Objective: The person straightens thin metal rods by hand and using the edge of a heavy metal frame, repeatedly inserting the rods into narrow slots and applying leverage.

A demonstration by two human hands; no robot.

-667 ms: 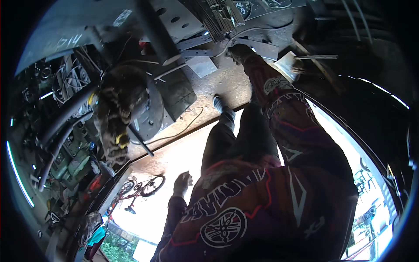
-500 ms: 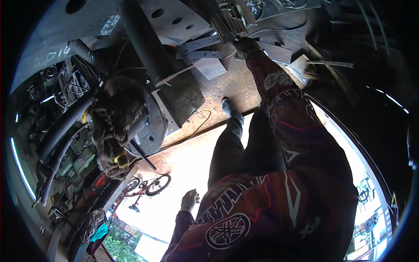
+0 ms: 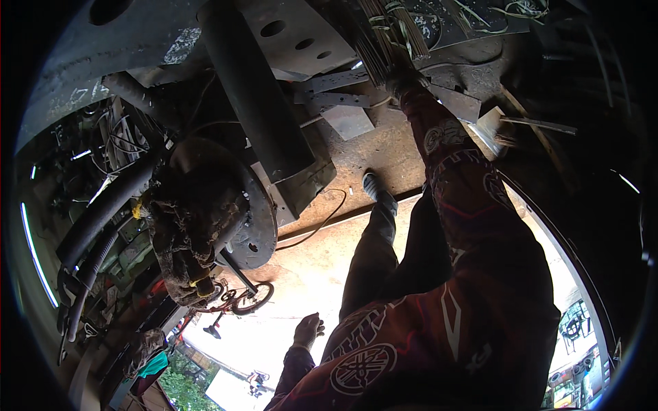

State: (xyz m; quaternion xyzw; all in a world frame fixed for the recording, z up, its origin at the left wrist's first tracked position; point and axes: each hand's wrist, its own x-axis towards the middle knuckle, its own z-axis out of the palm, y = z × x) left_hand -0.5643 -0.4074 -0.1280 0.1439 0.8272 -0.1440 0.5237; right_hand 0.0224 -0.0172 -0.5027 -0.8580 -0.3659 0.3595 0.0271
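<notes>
My right arm reaches far forward, and at its end my right hand (image 3: 406,82) is closed round the near end of a bundle of thin rods (image 3: 385,34). The bundle is long and brownish, tied with pale straps. Shadow hides most of the fingers there. Flat metal plates (image 3: 348,122) lie next to this hand on the left. Low at my side hangs my left hand (image 3: 308,330), its fingers curled in and nothing visible in them. Far below it is the bright ground.
A thick dark pipe (image 3: 253,89) and a round metal flange (image 3: 260,233), draped with a dirty brown cloth (image 3: 181,240), stand on the left. Wooden strips (image 3: 531,127) lie at the right. A cable (image 3: 336,205) runs across the floor. Beyond is a bicycle (image 3: 252,299).
The whole view has shifted, so the pipe, plates and rods sit further right and lower. My right hand stays at the rods; my left hand still hangs curled.
</notes>
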